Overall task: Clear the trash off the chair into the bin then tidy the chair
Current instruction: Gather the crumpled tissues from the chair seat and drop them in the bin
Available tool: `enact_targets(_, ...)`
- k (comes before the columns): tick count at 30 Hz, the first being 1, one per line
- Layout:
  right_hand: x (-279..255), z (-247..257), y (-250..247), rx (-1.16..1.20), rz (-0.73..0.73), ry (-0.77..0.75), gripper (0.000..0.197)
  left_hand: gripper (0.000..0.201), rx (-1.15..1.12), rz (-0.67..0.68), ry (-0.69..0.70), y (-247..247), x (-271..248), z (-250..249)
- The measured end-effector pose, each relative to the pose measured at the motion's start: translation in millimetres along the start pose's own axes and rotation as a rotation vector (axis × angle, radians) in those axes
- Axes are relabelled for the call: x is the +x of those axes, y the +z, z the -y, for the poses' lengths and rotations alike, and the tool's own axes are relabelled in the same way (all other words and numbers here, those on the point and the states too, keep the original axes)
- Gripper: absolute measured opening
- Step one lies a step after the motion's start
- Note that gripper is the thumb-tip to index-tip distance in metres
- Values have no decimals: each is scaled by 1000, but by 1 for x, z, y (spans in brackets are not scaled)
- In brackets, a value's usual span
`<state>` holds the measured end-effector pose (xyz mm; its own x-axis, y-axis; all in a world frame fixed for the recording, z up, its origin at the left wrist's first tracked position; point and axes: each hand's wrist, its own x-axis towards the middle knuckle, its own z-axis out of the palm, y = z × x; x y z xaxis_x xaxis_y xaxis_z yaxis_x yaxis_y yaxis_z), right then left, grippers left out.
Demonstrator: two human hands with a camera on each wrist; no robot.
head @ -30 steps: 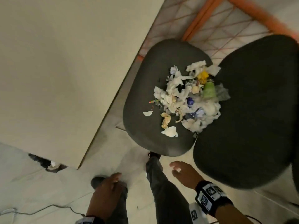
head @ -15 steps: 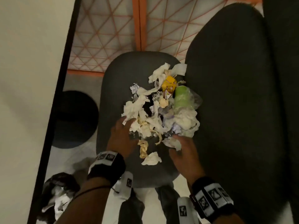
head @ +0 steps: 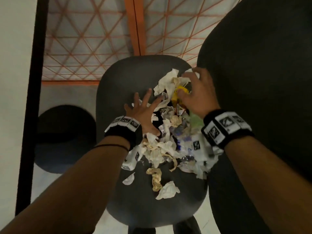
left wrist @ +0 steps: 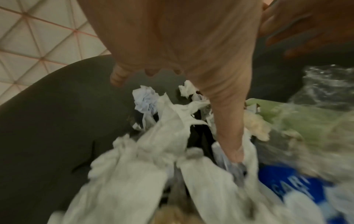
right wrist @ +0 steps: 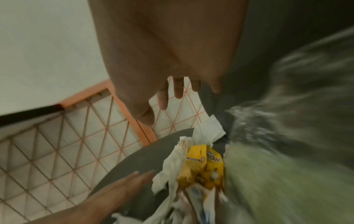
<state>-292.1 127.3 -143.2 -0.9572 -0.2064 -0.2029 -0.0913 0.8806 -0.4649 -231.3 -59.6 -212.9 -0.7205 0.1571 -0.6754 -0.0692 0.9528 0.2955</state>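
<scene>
A heap of trash (head: pixel 168 146) lies on the dark grey chair seat (head: pixel 118 85): crumpled white tissues (left wrist: pixel 168 121), a yellow carton (right wrist: pixel 205 165) and a green plastic piece (left wrist: pixel 298 121). My left hand (head: pixel 145 108) lies with spread, straight fingers on the far left side of the heap, its thumb (left wrist: pixel 229 136) down among the tissues. Over the far right of the heap, by the yellow carton (head: pixel 179 93), my right hand (head: pixel 195 93) hovers with loosely spread fingers (right wrist: pixel 178 89) that hold nothing. Loose scraps (head: pixel 167 190) lie nearer to me.
The chair's dark backrest (head: pixel 261 81) rises close on the right. A round black bin (head: pixel 65 137) stands on the floor left of the seat. A white wall (head: pixel 15 65) with a black edge runs along the left. Beyond the seat lies orange-lined tiled floor (head: pixel 84 39).
Both hands have gone from the near edge of the heap to its far side. The head view has come closer over the seat.
</scene>
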Motion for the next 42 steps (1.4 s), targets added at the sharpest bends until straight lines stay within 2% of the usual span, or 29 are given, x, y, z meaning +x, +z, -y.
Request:
enact_targets(2,40,2,16,-109,136,5,70,136,-1,60,-11,-6,14,5)
enact_targets(4,69,0,36,-219,349,22,90,137,-6,133,-20,-1,22,9)
enact_targets(6,84,-3,55,-319,536,11,106,138,6,158,-3,12,23,9)
enact_targets(8,84,-7,70,-419,620,-20,115,138,33,168,20,26,18,6)
enact_targets(9,82,-9,75,-442,606,-31,114,138,47,174,26,34,15,4)
enact_targets(11,75,-11,79,-439,521,-56,98,131,79,148,21,50,6,1)
enact_targets(13,68,-12,79,-422,445,-68,75,112,115,17,23,65,-2,-2)
enact_targets(15,63,-12,78,-460,429,-75,56,87,106,-140,56,76,-8,-5)
enact_targets(17,60,-13,78,-462,409,-85,34,71,58,-171,76,81,-11,-7)
enact_targets(20,63,-13,71,-243,352,15,21,60,-77,-112,45,81,-10,-3)
enact_targets(22,63,-8,60,-63,256,116,19,61,-209,-135,35,77,-8,2)
enact_targets(24,60,0,45,142,158,221,12,55,-432,-211,10,70,-9,4)
enact_targets(26,53,9,29,302,140,315,19,40,-652,-359,-35,60,-11,3)
enact_targets(28,46,11,16,422,181,394,31,22,-786,-492,-89,47,-15,-1)
enact_targets(30,38,11,8,511,208,437,36,10,-831,-521,-141,34,-20,-5)
enact_targets(32,32,9,9,533,215,442,35,4,-853,-491,-181,25,-25,-8)
enact_targets(35,23,13,26,418,289,368,11,21,-847,-449,-224,26,-29,-7)
enact_targets(36,21,14,35,364,340,327,11,23,-812,-455,-242,29,-28,-5)
enact_targets(39,18,16,66,153,532,252,40,14,-727,-476,-263,41,-17,0)
enact_targets(42,15,15,96,-19,548,214,66,12,-798,-482,-278,47,-9,-2)
